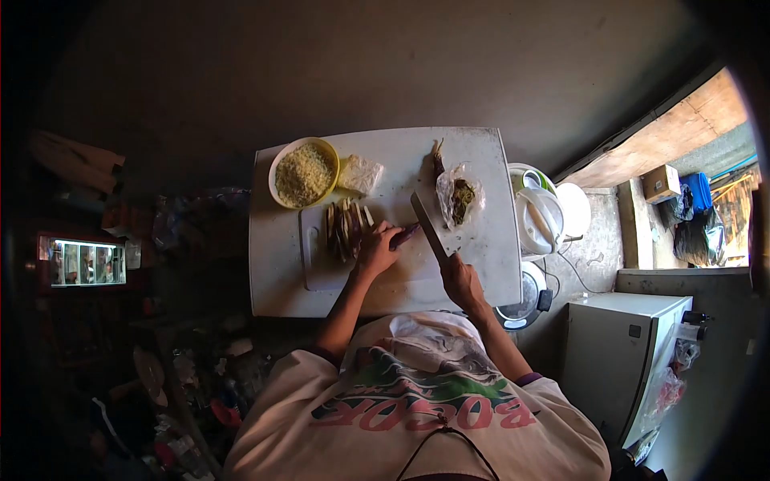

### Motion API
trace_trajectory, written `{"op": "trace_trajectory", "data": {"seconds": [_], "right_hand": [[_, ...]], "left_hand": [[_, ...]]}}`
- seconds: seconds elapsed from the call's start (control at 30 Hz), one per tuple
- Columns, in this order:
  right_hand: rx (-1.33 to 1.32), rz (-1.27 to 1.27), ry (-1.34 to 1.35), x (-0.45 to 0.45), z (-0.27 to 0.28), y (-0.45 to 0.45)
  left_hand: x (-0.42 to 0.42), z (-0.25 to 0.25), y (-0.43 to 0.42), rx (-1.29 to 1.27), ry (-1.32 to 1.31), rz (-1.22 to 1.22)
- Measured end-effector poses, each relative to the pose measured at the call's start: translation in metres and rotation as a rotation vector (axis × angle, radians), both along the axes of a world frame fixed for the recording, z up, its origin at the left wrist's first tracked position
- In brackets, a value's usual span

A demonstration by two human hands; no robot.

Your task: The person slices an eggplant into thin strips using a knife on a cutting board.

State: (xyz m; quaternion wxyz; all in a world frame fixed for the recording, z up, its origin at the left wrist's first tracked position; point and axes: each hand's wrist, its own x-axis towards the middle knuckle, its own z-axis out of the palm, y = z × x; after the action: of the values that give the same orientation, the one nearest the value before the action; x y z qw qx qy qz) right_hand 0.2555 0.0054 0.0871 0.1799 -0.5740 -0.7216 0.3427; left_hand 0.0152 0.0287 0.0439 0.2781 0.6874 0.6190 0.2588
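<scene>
One eggplant (406, 235), dark purple, is lying in the grasp of the left hand (377, 248), over the board (345, 276) and near the middle of the table (277, 276). The left hand is closing its fingers around the near-left end and leaving the other end exposed. Right hand (463, 284) is gripping the knife (429, 228), fist closed around the handle; the blade is slanting toward the far left, just beside the exposed end. Contact between blade and eggplant: cannot tell.

Several slices (346, 228), dark-skinned with pale flesh, are standing close together in a row on the board, left of the left hand. Beyond them, at the far left of the table, a yellow bowl (305, 172) is holding a heap of pale, fine pieces. A pale block (361, 175) in clear wrap is sitting just right of the bowl. On the far right, a clear bag (463, 200) is containing dark green matter; a thin, dark, stemmed item (438, 160) is lying just beside it, on the far-left side. Small dark specks are dotting the tabletop around the bag.

Off the table to the right, white containers (537, 220) are standing near the edge, with a round appliance (525, 297) nearer. Farther right and nearer, a white fridge (597, 321) is standing on the floor.
</scene>
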Motion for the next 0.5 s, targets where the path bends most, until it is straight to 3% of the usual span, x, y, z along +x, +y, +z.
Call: {"op": "trace_trajectory", "data": {"seconds": [0.07, 0.27, 0.37, 0.5], "right_hand": [[0.006, 0.016, -0.084, 0.002, -0.004, -0.018], [0.061, 0.021, -0.172, 0.008, -0.014, -0.037], [0.004, 0.052, -0.213, 0.008, 0.002, -0.037], [0.000, 0.059, -0.251, 0.007, 0.006, -0.041]], "left_hand": [[0.012, -0.001, -0.004, 0.158, 0.002, 0.093], [0.026, -0.017, 0.004, 0.288, 0.046, 0.127], [0.026, -0.038, 0.009, 0.261, -0.034, 0.119], [0.024, -0.025, 0.010, 0.256, 0.009, 0.092]]}}
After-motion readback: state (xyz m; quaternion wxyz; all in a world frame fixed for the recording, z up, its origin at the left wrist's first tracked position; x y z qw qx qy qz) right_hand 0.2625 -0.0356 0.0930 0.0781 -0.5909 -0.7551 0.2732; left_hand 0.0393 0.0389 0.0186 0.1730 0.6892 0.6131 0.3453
